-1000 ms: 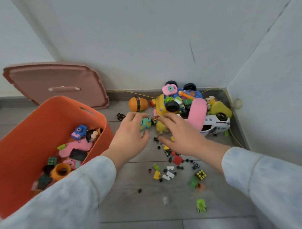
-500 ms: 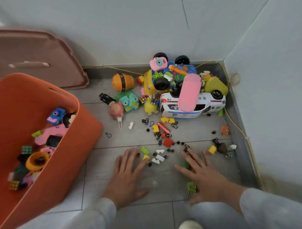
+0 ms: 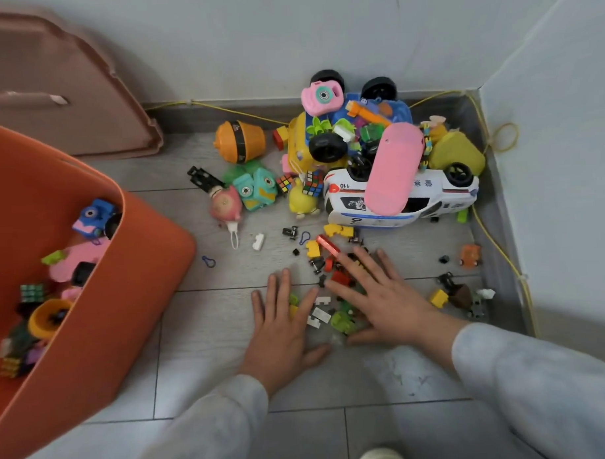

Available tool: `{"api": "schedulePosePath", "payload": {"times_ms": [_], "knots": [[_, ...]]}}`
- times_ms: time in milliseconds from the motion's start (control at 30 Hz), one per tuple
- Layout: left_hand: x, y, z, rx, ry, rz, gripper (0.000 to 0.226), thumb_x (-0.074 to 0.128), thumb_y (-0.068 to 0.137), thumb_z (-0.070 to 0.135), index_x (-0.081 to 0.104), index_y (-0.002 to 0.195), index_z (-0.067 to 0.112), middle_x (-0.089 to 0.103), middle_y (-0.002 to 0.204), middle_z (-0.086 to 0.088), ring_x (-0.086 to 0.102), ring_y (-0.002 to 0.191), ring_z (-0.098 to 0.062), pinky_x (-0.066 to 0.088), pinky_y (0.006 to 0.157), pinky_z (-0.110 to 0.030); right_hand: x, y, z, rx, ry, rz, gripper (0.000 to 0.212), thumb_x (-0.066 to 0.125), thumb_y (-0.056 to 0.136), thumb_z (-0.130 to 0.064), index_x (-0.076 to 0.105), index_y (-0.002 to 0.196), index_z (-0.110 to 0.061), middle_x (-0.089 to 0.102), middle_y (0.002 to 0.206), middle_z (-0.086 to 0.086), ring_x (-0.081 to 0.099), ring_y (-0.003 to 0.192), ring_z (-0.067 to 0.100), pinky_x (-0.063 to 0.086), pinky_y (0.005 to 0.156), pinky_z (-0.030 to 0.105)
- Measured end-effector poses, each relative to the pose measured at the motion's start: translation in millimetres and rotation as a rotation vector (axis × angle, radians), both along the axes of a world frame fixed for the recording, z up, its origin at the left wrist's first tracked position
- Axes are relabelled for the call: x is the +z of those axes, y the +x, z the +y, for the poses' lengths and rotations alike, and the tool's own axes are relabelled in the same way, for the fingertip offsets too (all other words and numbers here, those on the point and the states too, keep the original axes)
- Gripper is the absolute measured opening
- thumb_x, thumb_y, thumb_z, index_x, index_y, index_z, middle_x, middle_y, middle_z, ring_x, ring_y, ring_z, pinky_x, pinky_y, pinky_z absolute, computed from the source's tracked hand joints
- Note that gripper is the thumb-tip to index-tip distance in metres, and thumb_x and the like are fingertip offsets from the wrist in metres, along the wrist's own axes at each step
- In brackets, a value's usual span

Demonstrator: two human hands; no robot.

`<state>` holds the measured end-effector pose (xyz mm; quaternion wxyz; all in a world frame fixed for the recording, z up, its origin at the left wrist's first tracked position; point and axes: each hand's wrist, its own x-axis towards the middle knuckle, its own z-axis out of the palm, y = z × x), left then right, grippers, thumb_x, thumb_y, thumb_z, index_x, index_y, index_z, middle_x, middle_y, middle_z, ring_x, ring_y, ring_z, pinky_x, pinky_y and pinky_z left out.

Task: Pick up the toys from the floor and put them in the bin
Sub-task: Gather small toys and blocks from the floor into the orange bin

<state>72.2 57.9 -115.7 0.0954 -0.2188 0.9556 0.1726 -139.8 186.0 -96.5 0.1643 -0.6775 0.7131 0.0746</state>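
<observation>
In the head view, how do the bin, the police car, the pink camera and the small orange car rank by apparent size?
bin, nearest and partly out of frame
police car
pink camera
small orange car

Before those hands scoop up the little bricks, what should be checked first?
1. Left hand and right hand flat, holding nothing: ok.
2. Small bricks all gathered between them: not ok, several lie scattered further out.
3. Orange bin open, lid off: ok.
4. Room left in the bin: ok.
5. Pieces hidden under the hands: cannot tell.
</observation>
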Motion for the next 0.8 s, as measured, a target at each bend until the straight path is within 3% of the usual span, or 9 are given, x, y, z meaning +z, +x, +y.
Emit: {"api": "schedulePosePath", "payload": {"times_ms": [100,233,333,433,567,667,733,800], "knots": [[-2.7,-8.3,-5.7,-0.090,-0.043,0.040,0.110,0.055,0.070,0.081,0.010,0.156,0.031,-0.001,0.164,-0.025,0.002,0.151,-0.045,0.020,0.112,-0.071,2.3,-13.6,-21.6,-0.029,-0.014,0.002,0.109,0.050,0.071,-0.086,0.001,0.157,-0.039,-0.007,0.167,0.011,0.000,0.152,0.039,0.026,0.112,0.061],[-3.6,-8.9,-2.0,-0.150,-0.084,0.028,0.116,0.051,0.063,0.086,0.010,0.157,0.031,-0.001,0.165,-0.021,0.001,0.151,-0.044,0.019,0.111,-0.071,7.5,-20.0,-48.1,-0.044,-0.056,0.018,0.092,0.054,0.078,-0.077,0.018,0.155,-0.041,0.022,0.164,0.005,0.031,0.139,0.039,0.045,0.096,0.055],[-6.0,-14.8,-1.9,-0.052,-0.096,0.046,0.108,0.054,0.068,0.082,0.018,0.155,0.029,0.004,0.165,-0.021,0.005,0.150,-0.046,0.021,0.111,-0.070,6.8,-10.6,-57.9,-0.074,-0.110,-0.016,0.075,0.059,0.081,-0.068,0.038,0.146,-0.036,0.038,0.153,0.002,0.038,0.128,0.038,0.052,0.086,0.054],[-5.2,-28.2,-19.0,-0.027,-0.129,0.070,0.099,0.052,0.073,0.080,0.021,0.155,0.031,0.005,0.164,-0.023,0.006,0.150,-0.047,0.017,0.114,-0.069,0.7,-5.2,-55.0,-0.108,-0.144,-0.149,0.065,0.063,0.078,-0.059,0.049,0.134,-0.028,0.042,0.147,0.003,0.042,0.123,0.034,0.057,0.077,0.050],[-3.7,-44.1,-39.7,-0.147,-0.117,0.159,0.088,0.051,0.079,0.074,0.023,0.152,0.033,0.006,0.165,-0.020,0.005,0.151,-0.044,0.019,0.112,-0.069,-2.1,-10.2,-48.1,-0.158,-0.119,-0.256,0.073,0.058,0.070,-0.055,0.052,0.131,-0.018,0.045,0.140,0.001,0.044,0.120,0.029,0.054,0.089,0.048],[-2.2,-58.7,-45.5,-0.226,-0.096,0.169,0.080,0.053,0.082,0.068,0.028,0.149,0.032,0.016,0.165,-0.015,0.006,0.152,-0.042,0.018,0.116,-0.065,1.2,-12.7,-40.9,-0.219,-0.154,-0.242,0.068,0.056,0.069,-0.050,0.056,0.126,-0.014,0.052,0.131,0.002,0.047,0.117,0.028,0.054,0.090,0.046],[-2.4,-63.2,-46.6,-0.247,-0.096,0.138,0.080,0.051,0.085,0.066,0.029,0.152,0.028,0.025,0.163,-0.007,0.007,0.152,-0.039,0.020,0.117,-0.060,4.2,-12.9,-33.1,-0.296,-0.185,-0.235,0.067,0.059,0.073,-0.052,0.051,0.131,-0.019,0.047,0.136,0.001,0.043,0.121,0.025,0.054,0.088,0.046],[-1.8,-62.3,-47.4,-0.198,-0.102,0.152,0.073,0.051,0.088,0.063,0.042,0.147,0.021,0.041,0.153,-0.003,0.022,0.148,-0.038,0.033,0.110,-0.055,7.8,-11.9,-26.8,-0.338,-0.169,-0.233,0.080,0.062,0.076,-0.060,0.036,0.145,-0.028,0.035,0.148,0.000,0.037,0.129,0.024,0.054,0.091,0.045]]}}
